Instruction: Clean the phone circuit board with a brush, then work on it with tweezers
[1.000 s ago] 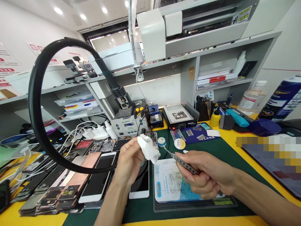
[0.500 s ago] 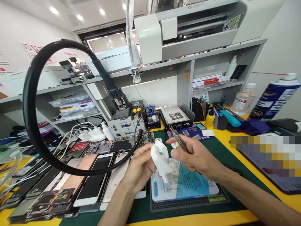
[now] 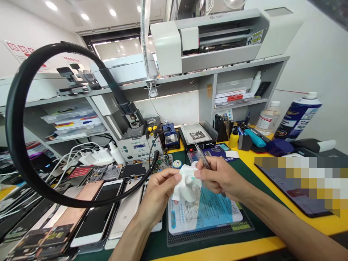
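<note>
A left hand tightly pinches a crumpled white cloth above a printed repair mat, while the right hand grips steel tweezers just beside it; a black hot-air hose arcs in front of rows of smartphones.

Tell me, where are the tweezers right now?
In the head view, the metal tweezers are pinched in the person's right hand, tips pointing away, just beside the white cloth held in the left hand.
</note>
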`<state>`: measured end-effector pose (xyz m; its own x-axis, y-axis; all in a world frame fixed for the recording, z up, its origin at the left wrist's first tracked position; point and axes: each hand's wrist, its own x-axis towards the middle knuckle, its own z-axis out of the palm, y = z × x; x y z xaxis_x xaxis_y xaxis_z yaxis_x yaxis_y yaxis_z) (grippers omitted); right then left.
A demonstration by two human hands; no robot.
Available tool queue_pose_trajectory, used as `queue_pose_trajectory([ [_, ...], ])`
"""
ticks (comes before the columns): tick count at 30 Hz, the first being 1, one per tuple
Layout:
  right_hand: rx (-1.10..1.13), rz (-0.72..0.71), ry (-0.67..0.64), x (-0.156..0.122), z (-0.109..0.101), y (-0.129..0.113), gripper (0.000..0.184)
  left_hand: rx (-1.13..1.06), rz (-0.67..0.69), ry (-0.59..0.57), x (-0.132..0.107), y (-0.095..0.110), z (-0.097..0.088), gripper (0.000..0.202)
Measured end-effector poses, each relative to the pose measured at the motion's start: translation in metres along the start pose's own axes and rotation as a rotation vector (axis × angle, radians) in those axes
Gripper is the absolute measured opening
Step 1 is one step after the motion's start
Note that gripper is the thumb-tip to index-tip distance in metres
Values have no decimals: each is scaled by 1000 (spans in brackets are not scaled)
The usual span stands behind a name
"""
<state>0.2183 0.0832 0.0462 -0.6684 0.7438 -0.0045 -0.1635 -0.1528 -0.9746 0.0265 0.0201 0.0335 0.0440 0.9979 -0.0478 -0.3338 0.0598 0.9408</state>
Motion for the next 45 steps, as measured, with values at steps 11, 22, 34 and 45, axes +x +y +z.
queue_pose_trajectory([
  [11, -113, -43, 85, 5, -8, 1, 26, 23, 88, 131, 7, 8, -16, 27],
  [22, -26, -140, 268, 12, -22, -4, 26, 88, 125, 202, 14, 3, -23, 36],
  [34, -174, -174, 250, 3, -39, -21, 15, 337, 146, 105, 16, 26, 0, 41],
  [45, -227, -115, 184, 3, -48, -20, 18, 428, -137, -131, 46, 41, 43, 31],
])
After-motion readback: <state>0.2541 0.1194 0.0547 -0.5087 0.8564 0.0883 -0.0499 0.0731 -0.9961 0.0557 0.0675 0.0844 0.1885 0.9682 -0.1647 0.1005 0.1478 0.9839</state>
